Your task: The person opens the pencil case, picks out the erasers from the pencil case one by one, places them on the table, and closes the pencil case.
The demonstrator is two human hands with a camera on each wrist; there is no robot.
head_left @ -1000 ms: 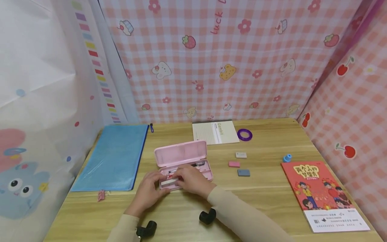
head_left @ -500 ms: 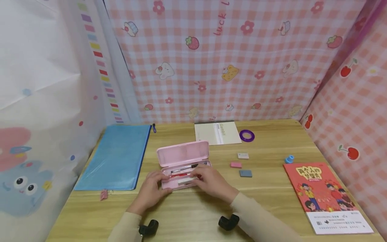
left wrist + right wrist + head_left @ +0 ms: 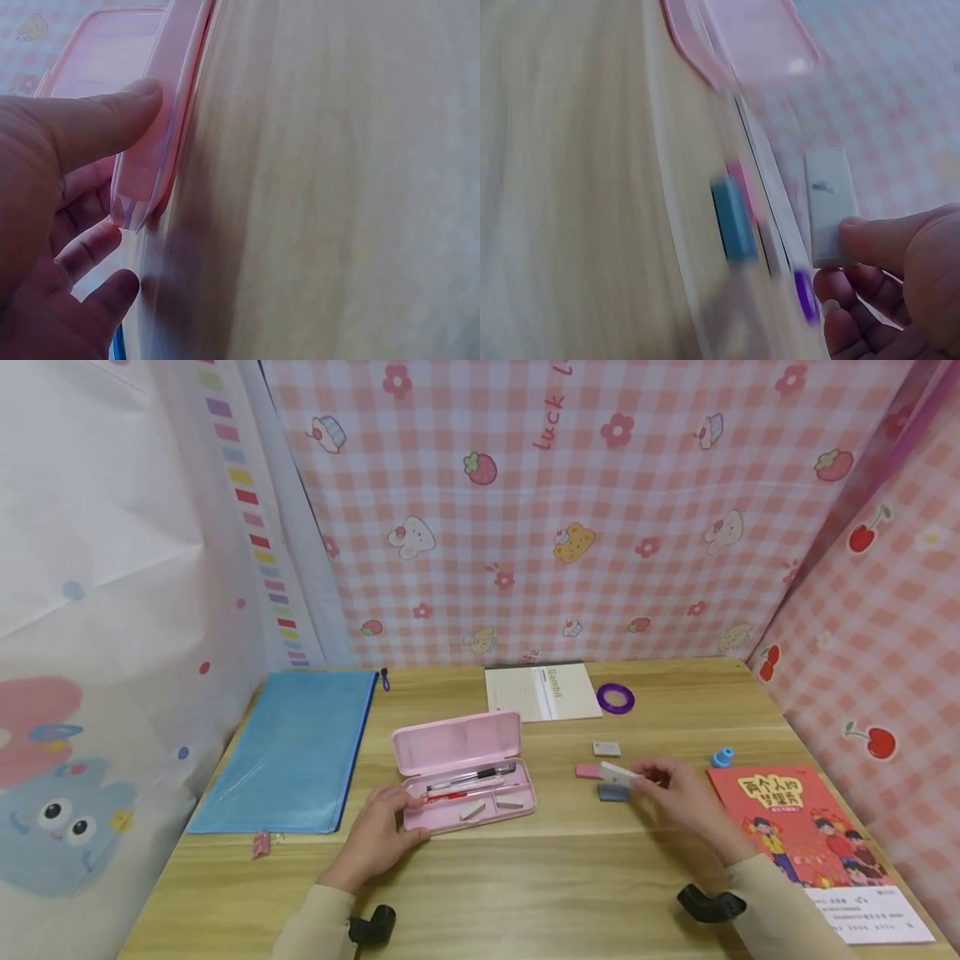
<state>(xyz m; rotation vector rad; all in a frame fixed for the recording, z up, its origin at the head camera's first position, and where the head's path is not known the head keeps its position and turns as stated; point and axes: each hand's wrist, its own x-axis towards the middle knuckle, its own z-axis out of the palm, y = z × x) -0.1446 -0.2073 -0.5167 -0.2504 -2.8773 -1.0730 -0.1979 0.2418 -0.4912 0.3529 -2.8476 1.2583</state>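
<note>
My right hand (image 3: pixel 678 793) pinches a white eraser (image 3: pixel 830 202) between thumb and fingers, held over the loose erasers on the table. Below it lie a pink eraser (image 3: pixel 587 771), a blue-grey eraser (image 3: pixel 612 793) and a light eraser (image 3: pixel 607 748). My left hand (image 3: pixel 378 827) holds the left end of the pink pencil case (image 3: pixel 154 150), its thumb on the front wall and fingers around the corner. The case's lid (image 3: pixel 457 743) stands up. Inside are a black-capped pen (image 3: pixel 491 772), a red pen (image 3: pixel 448 796) and two small pale blocks (image 3: pixel 472 811).
A blue zip folder (image 3: pixel 285 752) and a pink clip (image 3: pixel 260 845) lie at left. Behind the case are a notebook (image 3: pixel 543 692) and a purple tape ring (image 3: pixel 616 698). At right sit a small blue object (image 3: pixel 722 757) and a red book (image 3: pixel 780 827), partly behind the right sleeve.
My right hand has left the pencil case and moved right to the loose erasers, now with a white eraser in its fingers. The left hand has stayed at the case's left end.
</note>
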